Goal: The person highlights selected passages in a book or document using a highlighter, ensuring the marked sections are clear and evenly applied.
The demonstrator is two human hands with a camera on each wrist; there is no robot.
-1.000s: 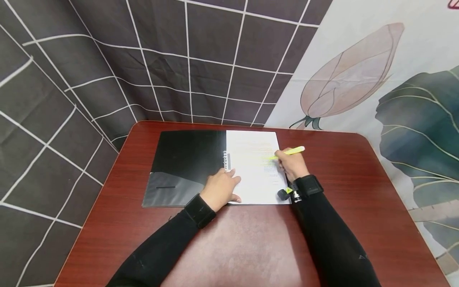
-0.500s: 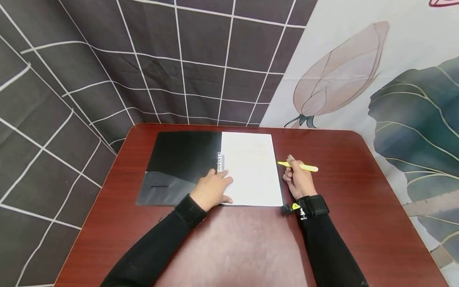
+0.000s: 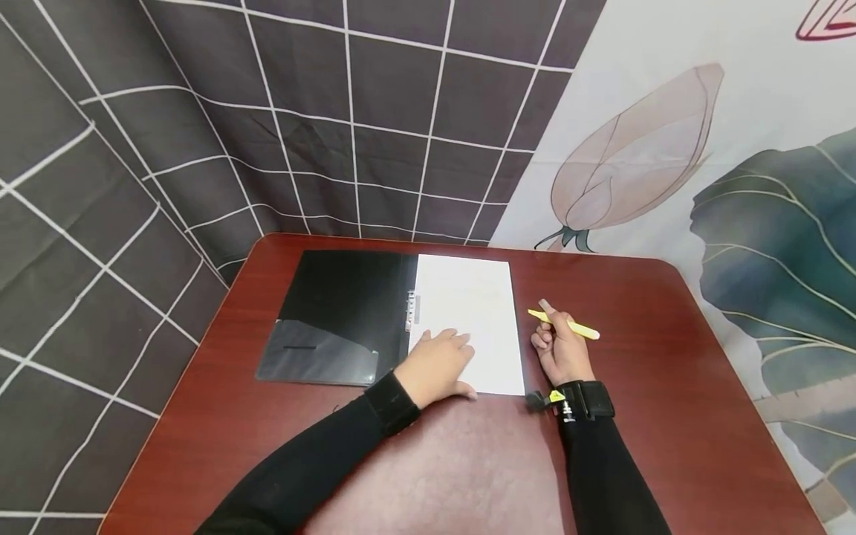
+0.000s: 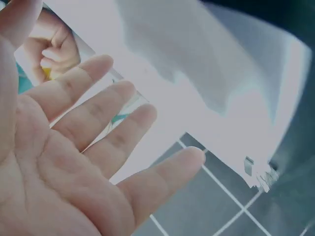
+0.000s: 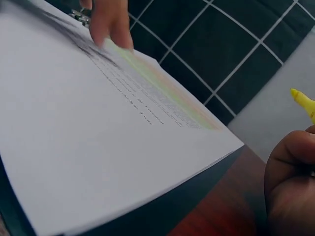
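- The left hand [image 3: 435, 368] is over the white paper [image 3: 468, 293], its fingers spread wide.
- The right hand [image 3: 563, 351], beside the paper, holds a yellow marker [image 3: 583, 330] with curled fingers.

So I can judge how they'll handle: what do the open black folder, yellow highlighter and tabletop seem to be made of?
Folder: likely plastic, smooth and black, its lower pocket showing a sheen.
Highlighter: probably rigid plastic, smooth bright yellow with a paler end.
Tabletop: wood or wood-look laminate, semi-gloss, judging by reddish-brown grain and glare; can't tell which.
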